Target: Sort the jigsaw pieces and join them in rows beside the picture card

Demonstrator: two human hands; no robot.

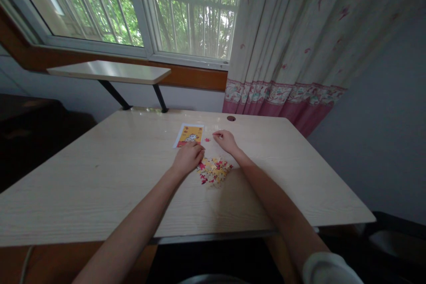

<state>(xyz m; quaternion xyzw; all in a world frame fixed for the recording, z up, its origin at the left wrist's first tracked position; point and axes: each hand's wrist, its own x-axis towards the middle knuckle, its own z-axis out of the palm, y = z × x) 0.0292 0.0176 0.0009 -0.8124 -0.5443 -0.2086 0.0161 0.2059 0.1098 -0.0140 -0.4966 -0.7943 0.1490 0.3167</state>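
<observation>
A loose heap of jigsaw puzzle pieces (215, 171) in yellow, red and white lies on the table. Above it to the left is a picture sheet (192, 133) with a white cartoon animal on yellow and red. My left hand (188, 158) rests between the two, its fingers curled and overlapping the sheet's lower edge; what they hold, if anything, is hidden. Just right of the sheet sits a single red puzzle piece (207, 140). Close beside that piece, my right hand (225, 141) has thumb and forefinger pinched; anything between the tips is too small to make out.
The pale wooden table (109, 177) fills the middle of the view. A raised shelf (113, 72) on black legs stands at its back left. A round cable hole (231, 118) is near the back edge. Behind are a barred window and a flowered curtain (279, 53).
</observation>
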